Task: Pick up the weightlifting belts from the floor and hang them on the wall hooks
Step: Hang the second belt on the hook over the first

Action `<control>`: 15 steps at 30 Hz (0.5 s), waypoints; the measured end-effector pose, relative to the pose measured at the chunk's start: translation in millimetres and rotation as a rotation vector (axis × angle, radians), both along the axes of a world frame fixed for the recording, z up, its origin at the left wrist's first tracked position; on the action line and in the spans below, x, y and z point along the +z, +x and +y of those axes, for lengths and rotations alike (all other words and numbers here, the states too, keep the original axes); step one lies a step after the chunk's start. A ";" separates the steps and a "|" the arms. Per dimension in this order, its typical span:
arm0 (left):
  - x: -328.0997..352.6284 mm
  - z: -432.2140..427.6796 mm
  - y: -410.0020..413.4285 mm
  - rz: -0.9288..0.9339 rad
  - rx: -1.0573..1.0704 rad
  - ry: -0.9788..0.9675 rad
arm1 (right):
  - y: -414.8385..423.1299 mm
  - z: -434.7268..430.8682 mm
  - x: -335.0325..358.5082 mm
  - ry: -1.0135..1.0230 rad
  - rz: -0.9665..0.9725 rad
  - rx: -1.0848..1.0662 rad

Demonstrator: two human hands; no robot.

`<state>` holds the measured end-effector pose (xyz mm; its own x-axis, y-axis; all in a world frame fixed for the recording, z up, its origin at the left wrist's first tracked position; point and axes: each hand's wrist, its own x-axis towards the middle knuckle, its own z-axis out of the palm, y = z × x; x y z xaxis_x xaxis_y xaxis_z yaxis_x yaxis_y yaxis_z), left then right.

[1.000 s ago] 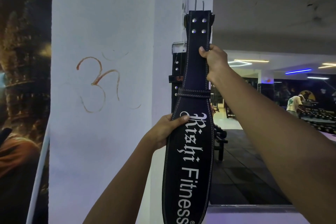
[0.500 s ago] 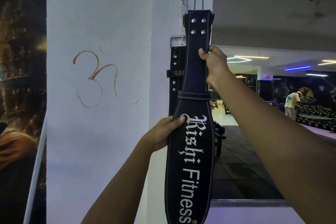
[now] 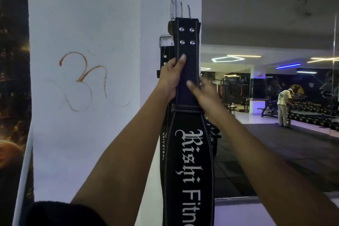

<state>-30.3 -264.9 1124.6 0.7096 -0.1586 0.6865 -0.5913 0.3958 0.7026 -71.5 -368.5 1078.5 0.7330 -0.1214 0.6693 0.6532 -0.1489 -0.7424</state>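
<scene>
Left hand (image 3: 169, 77): fingers wrapped around the left edge of the black belt (image 3: 189, 152), thumb on its face.
Right hand (image 3: 203, 93): blurred, fingers loosely spread by the belt's right edge; possibly touching it.
Black belt: upright against the white pillar (image 3: 91, 24), top at the hooks (image 3: 185, 10).
Second belt (image 3: 163, 145): behind, on the pillar.

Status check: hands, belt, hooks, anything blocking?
Left hand grips the black Rishi Fitness belt below its rivets. Right hand blurred at its edge. Second belt hangs behind.
</scene>
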 end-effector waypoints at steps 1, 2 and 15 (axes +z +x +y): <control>0.7 -0.2 1.0 0.001 -0.016 -0.010 | 1.9 -5.2 -19.1 -0.053 0.038 -0.011; 1.7 0.3 0.7 -0.003 -0.026 -0.014 | 0.5 -8.0 -36.0 -0.066 0.069 -0.008; 7.8 5.9 0.7 0.032 0.015 -0.027 | -7.4 -24.2 -117.8 0.009 0.186 0.128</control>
<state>-29.7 -259.0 1132.4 0.7337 -0.1301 0.6669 -0.5742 0.4061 0.7109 -78.9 -392.8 960.7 0.8535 -0.0254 0.5205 0.5181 -0.0663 -0.8527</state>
